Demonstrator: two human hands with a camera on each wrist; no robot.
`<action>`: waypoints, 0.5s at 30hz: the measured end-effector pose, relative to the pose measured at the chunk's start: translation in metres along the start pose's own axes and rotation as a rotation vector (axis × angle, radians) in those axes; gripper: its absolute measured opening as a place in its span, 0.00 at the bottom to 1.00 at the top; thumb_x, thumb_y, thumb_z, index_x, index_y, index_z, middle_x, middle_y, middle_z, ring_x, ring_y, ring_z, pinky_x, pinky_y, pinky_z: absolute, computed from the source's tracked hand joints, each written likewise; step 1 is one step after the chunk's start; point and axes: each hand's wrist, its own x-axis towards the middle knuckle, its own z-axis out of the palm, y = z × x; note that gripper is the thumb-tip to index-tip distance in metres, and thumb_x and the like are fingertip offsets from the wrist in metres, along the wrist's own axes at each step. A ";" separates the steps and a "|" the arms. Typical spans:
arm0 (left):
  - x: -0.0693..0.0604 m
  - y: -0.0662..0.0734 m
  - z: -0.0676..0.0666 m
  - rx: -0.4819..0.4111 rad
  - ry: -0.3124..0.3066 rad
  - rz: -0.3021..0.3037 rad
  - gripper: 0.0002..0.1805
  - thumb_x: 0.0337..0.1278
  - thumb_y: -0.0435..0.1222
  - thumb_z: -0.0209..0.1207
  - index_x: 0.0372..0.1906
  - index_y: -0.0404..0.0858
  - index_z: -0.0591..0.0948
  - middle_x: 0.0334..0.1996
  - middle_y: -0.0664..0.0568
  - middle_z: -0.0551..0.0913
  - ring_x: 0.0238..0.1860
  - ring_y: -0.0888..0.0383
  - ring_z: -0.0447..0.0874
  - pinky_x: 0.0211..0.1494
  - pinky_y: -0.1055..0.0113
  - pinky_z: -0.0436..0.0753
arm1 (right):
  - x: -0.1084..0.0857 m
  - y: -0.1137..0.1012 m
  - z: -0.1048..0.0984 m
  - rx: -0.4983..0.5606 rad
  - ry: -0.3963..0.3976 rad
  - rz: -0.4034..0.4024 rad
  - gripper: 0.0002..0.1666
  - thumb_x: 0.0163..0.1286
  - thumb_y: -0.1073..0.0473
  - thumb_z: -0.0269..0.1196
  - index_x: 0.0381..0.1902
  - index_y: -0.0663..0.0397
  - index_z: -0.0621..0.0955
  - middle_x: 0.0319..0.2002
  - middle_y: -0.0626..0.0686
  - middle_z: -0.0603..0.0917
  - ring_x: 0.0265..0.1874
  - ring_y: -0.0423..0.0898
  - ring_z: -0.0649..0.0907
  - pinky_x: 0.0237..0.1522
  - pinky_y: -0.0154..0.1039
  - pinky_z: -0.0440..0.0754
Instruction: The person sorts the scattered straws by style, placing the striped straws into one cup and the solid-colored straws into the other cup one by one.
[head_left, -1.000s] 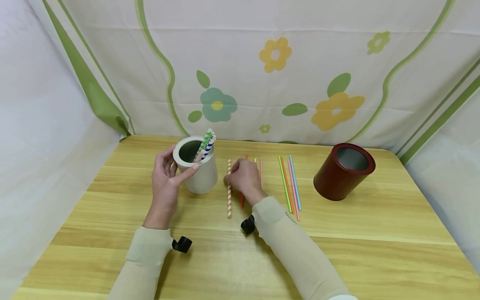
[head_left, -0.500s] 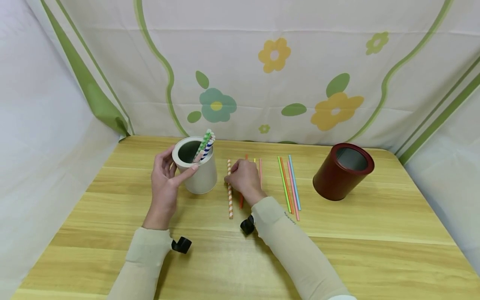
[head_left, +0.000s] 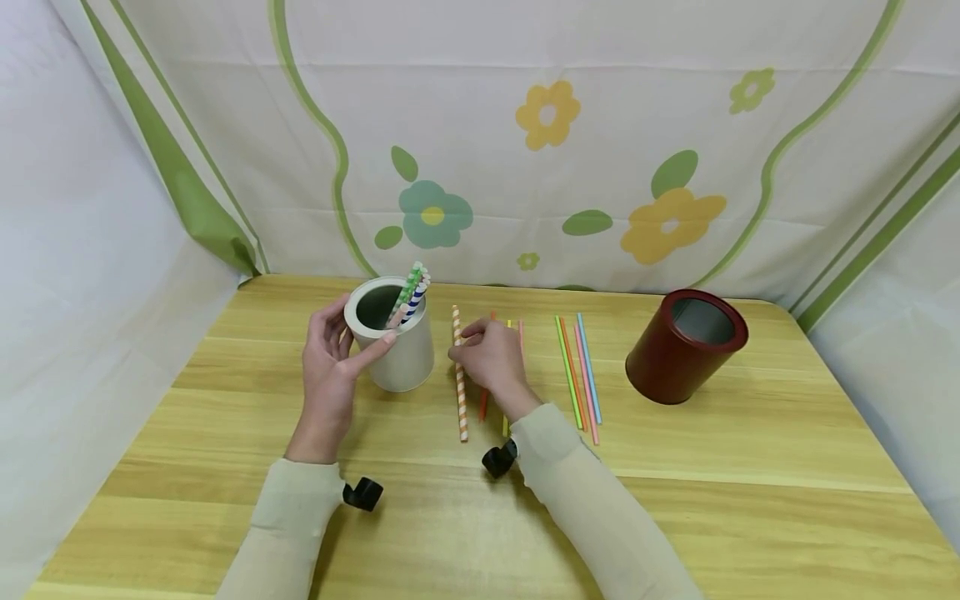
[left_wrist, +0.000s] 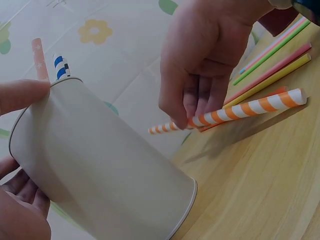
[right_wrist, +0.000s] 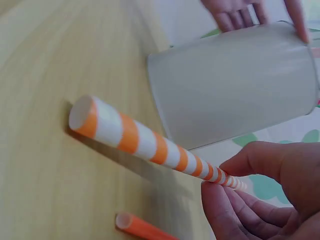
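Note:
My left hand [head_left: 330, 379] grips the white can [head_left: 402, 358] by its rim, thumb on the near side and fingers round the left. Several patterned straws [head_left: 412, 293], green, blue and pink among them, lean inside it. Just right of the can, my right hand [head_left: 491, 358] pinches an orange-and-white striped straw [head_left: 461, 408] between thumb and fingertips. In the left wrist view the striped straw [left_wrist: 250, 107] slants above the table with a shadow under it. The right wrist view shows its near end close to the wood, the white can [right_wrist: 235, 85] behind.
Under and beside my right hand lie red, yellow and pink straws, the red straw [head_left: 483, 404] nearest the striped one. Further right is a group with a green straw [head_left: 567, 367] and a blue straw [head_left: 589, 367]. A dark red can [head_left: 678, 354] stands at the right.
The striped straw's far end has shifted away from me and risen slightly, pinched in my right hand. My right wrist has moved a little, uncovering more of the yellow straw. My left hand keeps its grip.

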 end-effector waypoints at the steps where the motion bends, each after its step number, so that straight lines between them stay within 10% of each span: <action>1: 0.000 0.000 0.000 -0.001 -0.001 0.001 0.44 0.59 0.25 0.72 0.78 0.40 0.65 0.75 0.51 0.70 0.79 0.54 0.66 0.90 0.63 0.57 | -0.002 0.000 -0.001 0.028 0.006 0.000 0.16 0.63 0.61 0.75 0.49 0.57 0.88 0.39 0.53 0.93 0.32 0.45 0.90 0.34 0.36 0.87; 15: 0.000 -0.001 0.000 -0.011 -0.002 0.014 0.44 0.59 0.24 0.73 0.78 0.39 0.65 0.75 0.49 0.70 0.80 0.51 0.65 0.90 0.63 0.58 | -0.019 -0.001 -0.019 0.561 0.120 0.003 0.17 0.64 0.69 0.68 0.51 0.58 0.83 0.41 0.53 0.85 0.39 0.46 0.86 0.50 0.52 0.94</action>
